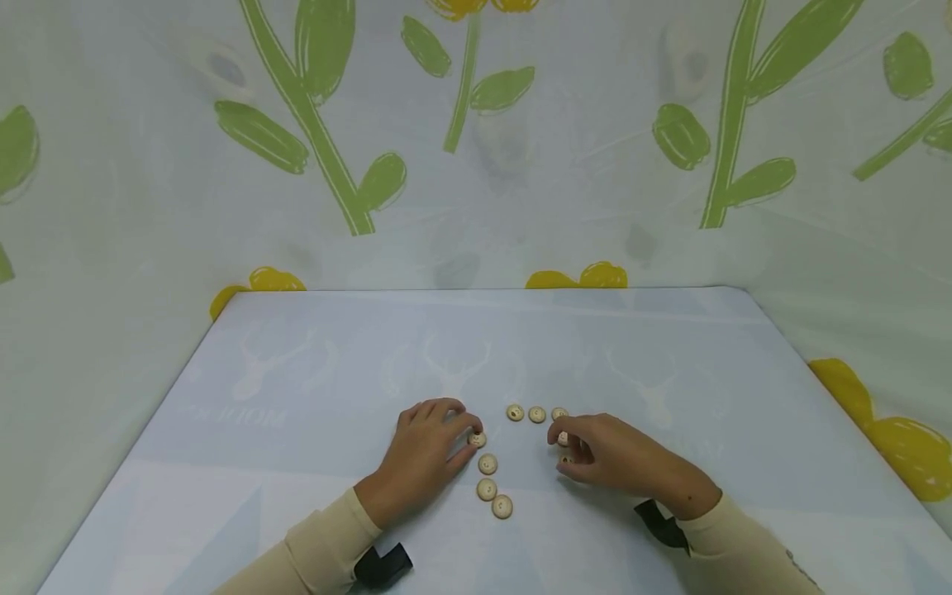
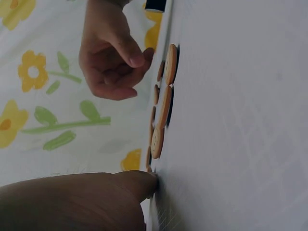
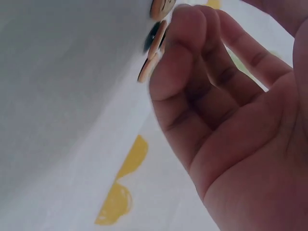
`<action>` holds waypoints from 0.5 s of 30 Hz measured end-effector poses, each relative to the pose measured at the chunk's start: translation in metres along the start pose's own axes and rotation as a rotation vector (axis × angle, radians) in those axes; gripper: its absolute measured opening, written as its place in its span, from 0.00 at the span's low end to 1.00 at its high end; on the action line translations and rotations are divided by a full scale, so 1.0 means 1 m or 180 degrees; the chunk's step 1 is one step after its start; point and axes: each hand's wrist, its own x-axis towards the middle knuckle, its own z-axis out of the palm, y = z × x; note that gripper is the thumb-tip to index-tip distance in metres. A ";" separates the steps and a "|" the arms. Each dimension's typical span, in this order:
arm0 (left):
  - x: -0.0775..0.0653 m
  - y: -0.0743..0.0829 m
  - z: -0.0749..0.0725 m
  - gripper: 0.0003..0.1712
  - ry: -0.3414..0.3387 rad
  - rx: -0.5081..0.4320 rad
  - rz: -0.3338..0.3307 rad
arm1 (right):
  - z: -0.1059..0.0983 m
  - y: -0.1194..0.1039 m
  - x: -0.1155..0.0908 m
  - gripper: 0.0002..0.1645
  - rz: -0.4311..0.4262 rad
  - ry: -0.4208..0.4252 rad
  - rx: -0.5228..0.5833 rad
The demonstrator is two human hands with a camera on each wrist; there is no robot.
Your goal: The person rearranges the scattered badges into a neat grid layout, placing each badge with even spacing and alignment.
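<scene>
Several round wooden buttons lie on the white table in an unfinished-looking ring. At its left side my left hand pinches a wooden button between thumb and index finger, down at the tabletop. Just below it come a second button, then a third and a lower one. My right hand hovers at the right side, fingers loosely bent, thumb and index finger apart. Between them a button shows on the table, partly covered. In the left wrist view the right hand has nothing in its grasp.
Along the top of the arrangement sit a button, another button and a third at the right fingertips. The white table bears faint deer prints. Behind it hangs a pale cloth with green leaves and yellow flowers.
</scene>
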 end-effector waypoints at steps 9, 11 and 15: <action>0.000 0.000 0.000 0.08 -0.0047 0.0032 -0.0017 | 0.003 -0.015 -0.001 0.13 -0.0021 0.0077 0.0024; 0.001 0.000 0.000 0.08 -0.0035 0.0041 -0.0022 | 0.004 -0.019 -0.001 0.13 -0.0035 0.0102 0.0002; 0.001 0.000 0.003 0.08 -0.0043 0.0045 -0.0037 | 0.008 -0.027 -0.003 0.13 -0.0098 0.0161 -0.0021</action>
